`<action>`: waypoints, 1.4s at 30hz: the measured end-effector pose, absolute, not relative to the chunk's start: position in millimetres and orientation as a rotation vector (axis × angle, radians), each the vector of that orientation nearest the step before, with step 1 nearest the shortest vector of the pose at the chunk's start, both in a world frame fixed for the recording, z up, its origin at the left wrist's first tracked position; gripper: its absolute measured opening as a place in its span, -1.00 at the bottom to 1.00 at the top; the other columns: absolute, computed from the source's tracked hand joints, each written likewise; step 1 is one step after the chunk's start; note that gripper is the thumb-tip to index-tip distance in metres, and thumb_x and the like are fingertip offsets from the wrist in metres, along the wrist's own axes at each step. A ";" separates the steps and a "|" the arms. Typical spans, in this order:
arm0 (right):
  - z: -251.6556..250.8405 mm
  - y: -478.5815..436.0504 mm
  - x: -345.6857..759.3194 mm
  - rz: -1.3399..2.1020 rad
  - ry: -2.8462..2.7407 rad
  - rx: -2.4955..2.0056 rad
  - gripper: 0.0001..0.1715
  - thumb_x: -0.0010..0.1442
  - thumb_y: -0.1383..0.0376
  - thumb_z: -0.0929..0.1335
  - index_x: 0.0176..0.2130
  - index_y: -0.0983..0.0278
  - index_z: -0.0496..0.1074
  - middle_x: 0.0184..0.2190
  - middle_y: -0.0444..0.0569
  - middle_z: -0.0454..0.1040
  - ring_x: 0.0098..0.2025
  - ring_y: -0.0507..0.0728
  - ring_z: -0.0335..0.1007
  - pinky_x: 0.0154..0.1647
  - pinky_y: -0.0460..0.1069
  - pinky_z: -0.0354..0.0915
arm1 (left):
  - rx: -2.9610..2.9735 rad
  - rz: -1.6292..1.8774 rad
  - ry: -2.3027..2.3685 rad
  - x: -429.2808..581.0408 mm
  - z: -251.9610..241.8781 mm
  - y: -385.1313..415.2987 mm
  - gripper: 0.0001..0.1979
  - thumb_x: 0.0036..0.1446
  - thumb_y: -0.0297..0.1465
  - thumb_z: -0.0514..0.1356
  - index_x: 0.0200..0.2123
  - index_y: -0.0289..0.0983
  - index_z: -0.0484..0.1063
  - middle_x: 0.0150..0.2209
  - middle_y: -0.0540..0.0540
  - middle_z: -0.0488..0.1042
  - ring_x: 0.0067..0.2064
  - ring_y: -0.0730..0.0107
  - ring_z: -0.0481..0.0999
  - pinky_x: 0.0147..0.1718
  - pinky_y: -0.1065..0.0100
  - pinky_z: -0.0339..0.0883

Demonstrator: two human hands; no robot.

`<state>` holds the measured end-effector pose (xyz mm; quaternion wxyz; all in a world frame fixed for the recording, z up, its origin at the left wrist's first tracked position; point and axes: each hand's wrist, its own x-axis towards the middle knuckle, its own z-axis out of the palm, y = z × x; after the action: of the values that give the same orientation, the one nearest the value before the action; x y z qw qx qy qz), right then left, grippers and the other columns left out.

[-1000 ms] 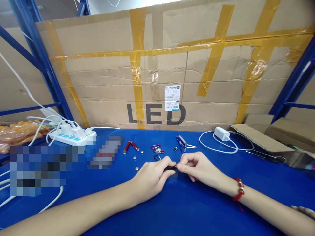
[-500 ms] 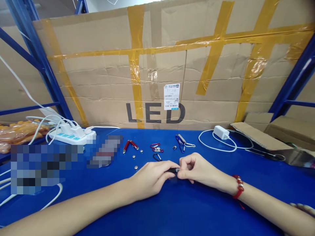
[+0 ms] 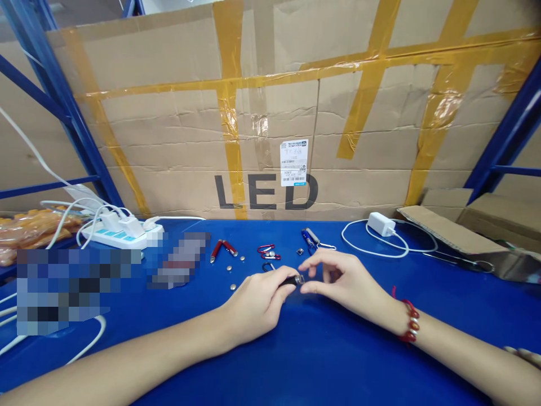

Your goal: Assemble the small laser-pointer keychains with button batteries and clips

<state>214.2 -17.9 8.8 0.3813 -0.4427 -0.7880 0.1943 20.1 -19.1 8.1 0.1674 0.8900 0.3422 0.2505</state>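
Observation:
My left hand (image 3: 253, 301) is closed around a small black mini flashlight (image 3: 289, 281), whose silvery end sticks out to the right past the thumb and index finger. Just beside that end, my right hand (image 3: 353, 282) has its thumb and index finger spread apart with nothing visible between them. Beyond the hands lie red carabiner clips (image 3: 266, 248) and a black carabiner (image 3: 266, 266), partly hidden by my left hand. Two red tubes (image 3: 217, 250) and several button cells (image 3: 229, 268) lie to the left. Blue and silver tubes (image 3: 307, 238) with clips rest behind my right hand.
A small metal piece (image 3: 300, 251) lies near the blue tube. At the left stand a white power strip (image 3: 131, 239) with cables and blurred-out items (image 3: 181, 262). A white charger (image 3: 381, 224) with its cord and an opened cardboard box (image 3: 448, 228) are at the right. A large carton (image 3: 177, 152) closes off the back.
My right hand has let go of the flashlight's end and opened its fingers. My left hand has shifted slightly left and up with the flashlight, and its silvery end now shows.

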 end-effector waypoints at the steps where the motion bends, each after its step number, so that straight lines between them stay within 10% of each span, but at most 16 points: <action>1: 9.2 -17.6 214.9 0.443 -2.009 -1.092 -0.69 -0.08 0.12 0.43 -0.31 0.23 0.49 -0.41 -0.10 0.40 -0.58 -0.07 0.18 -0.55 -0.12 0.17 | 2.525 0.720 0.988 20.1 8.4 -19.0 -0.80 0.21 -0.45 -0.09 -0.16 -0.20 0.27 -0.35 0.00 0.45 -0.37 0.43 0.43 -0.36 0.47 0.24; 42: 8.0 -24.3 207.2 0.770 -2.009 -0.989 -0.69 0.05 0.30 0.35 -0.63 0.32 0.23 -0.44 -0.10 0.29 -0.44 -0.03 0.20 -0.46 -0.12 0.17 | 2.549 0.653 0.825 17.6 3.5 -13.1 -0.86 0.18 -0.47 -0.02 -0.20 -0.22 0.26 -0.20 0.01 0.46 -0.22 0.41 0.47 -0.26 0.48 0.27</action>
<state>207.2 -24.3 8.0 0.3774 -0.3867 -0.7857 0.3013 17.6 -13.1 3.5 0.1909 0.9074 0.2936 0.2326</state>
